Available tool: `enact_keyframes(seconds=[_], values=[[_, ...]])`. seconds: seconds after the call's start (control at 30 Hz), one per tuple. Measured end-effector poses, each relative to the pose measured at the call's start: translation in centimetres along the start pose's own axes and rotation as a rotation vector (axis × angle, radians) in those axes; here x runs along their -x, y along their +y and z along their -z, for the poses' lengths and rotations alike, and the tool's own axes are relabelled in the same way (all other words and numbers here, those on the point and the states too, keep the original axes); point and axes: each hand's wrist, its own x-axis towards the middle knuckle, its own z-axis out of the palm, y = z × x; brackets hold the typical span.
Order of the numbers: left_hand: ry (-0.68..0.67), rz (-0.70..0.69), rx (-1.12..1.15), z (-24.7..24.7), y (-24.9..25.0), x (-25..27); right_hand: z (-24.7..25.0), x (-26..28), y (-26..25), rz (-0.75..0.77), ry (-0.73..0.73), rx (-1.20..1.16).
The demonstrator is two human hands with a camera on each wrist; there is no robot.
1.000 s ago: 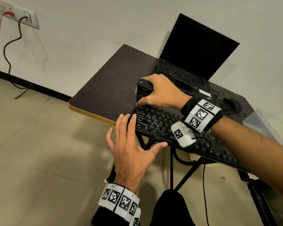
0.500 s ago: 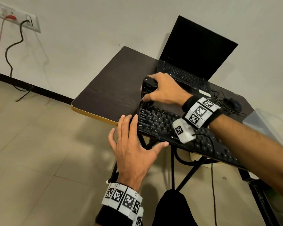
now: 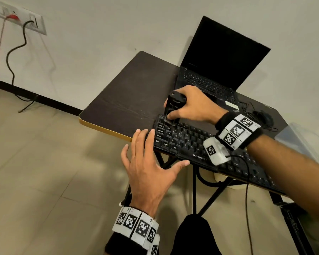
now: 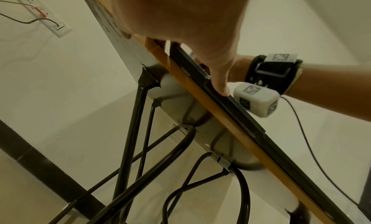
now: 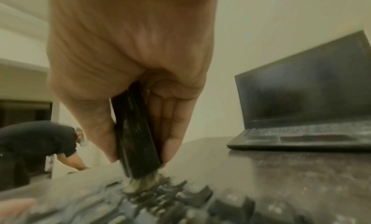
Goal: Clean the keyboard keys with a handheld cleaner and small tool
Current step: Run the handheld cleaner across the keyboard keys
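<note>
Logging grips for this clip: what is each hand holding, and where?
Right hand grips the black handheld cleaner around its body. Left hand holds nothing.

Dim, warm-toned (rt wrist blurry)

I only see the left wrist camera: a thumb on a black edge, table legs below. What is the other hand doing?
Observer: The right hand grips a black handheld cleaner, its tip down on the keyboard.
Operator: Which part of the keys?
Observer: The far-left corner, above the Tab key.
Operator: Does the tip have a brush?
Observer: The right wrist view shows pale bristles touching the keys.
Operator: Anything behind it?
Observer: An open laptop, screen dark.
</note>
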Motion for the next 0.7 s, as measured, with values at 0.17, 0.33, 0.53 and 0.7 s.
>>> enact_keyframes(seconds=[0.17, 0.33, 0.53, 0.7], values=[[0.018, -0.005, 0.010, 0.0, -0.1, 0.0, -0.1, 0.4, -0.7, 0.064, -0.076, -0.025], [0.021, -0.007, 0.001, 0.0, -0.1, 0.0, -0.3, -0.6, -0.2, 0.036, 0.013, -0.006], [0.016, -0.010, -0.019, 0.1, -0.2, -0.1, -0.6, -1.3, -1.0, 0.075, -0.036, 0.010], [0.006, -0.013, -0.041, 0.2, -0.1, -0.2, -0.3, -1.3, -0.2, 0.006, 0.002, -0.012]])
